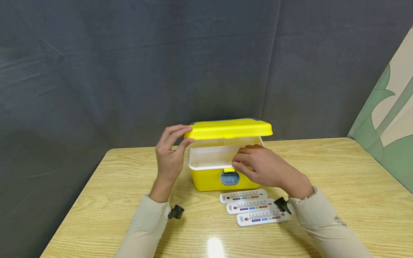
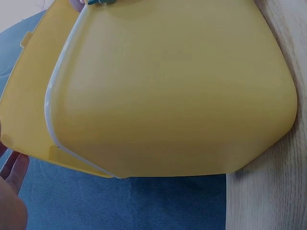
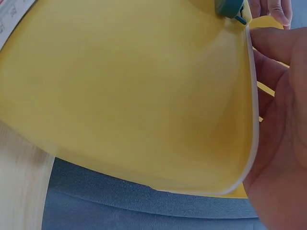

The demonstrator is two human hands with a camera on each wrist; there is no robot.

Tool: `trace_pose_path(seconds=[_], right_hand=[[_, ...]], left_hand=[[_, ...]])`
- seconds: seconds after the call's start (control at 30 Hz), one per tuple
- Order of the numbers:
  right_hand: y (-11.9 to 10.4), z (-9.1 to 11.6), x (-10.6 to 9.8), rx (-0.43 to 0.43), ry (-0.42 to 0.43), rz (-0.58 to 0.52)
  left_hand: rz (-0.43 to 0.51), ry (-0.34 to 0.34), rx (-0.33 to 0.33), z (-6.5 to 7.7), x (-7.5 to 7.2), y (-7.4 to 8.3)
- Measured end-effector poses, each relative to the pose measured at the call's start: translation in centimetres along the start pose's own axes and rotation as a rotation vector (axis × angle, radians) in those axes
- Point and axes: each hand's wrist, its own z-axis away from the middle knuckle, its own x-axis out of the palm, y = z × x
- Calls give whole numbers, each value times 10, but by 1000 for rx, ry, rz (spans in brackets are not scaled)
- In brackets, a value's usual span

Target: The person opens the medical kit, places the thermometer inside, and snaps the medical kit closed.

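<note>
Dark blue-grey cloth hangs beyond both hands, with a cream wall panel painted with green leaves off past the right hand, and beneath them spreads a pale wood-grain tabletop. Between the hands stands a bright yellow, plastic-looking box with a white-rimmed opening, its yellow lid tilted partway up. At the lid's near left corner, the left hand pinches the edge, fingers on top and thumb below. Over the front rim, to the right of the grey-blue oval latch, the right hand reaches with bent fingers inside the opening and the thumb by the rim; whether it grips anything cannot be told. Just nearer than the right hand lie three white, flat, round-ended thermometer strips with coloured blocks, staggered side by side in front of the box. Behind the hands, cream sleeves cover the forearms, and a small black fitting shows at each wrist.
</note>
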Motion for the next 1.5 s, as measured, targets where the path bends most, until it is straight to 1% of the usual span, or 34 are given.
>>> trace_pose_path(seconds=[0.23,0.33,0.6,0.83,1.07,1.2,1.37,1.43,1.5], right_hand=[[0,2,-2,-12,16,26],[0,3,-1,-21,26,23],[-2,1,4,-46,40,15],[-4,1,2,-19,31,27],[-2,2,-2,-9,12,9],[1,4,-3,-3,5,7],[2,6,-3,-19,12,25],[2,6,-2,-26,18,33],[3,6,-2,-32,25,39]], left_hand=[[-5,11,7,-4,2,-2],[-21,20,-15,-6,2,-3],[-57,51,-102,-14,0,-5],[-42,46,-135,-28,0,-7],[-45,43,-162,-36,1,-8],[-71,60,-174,-41,1,-10],[-101,96,-181,-50,4,-12],[-107,100,-173,-53,5,-13],[-126,96,-149,-55,5,-15]])
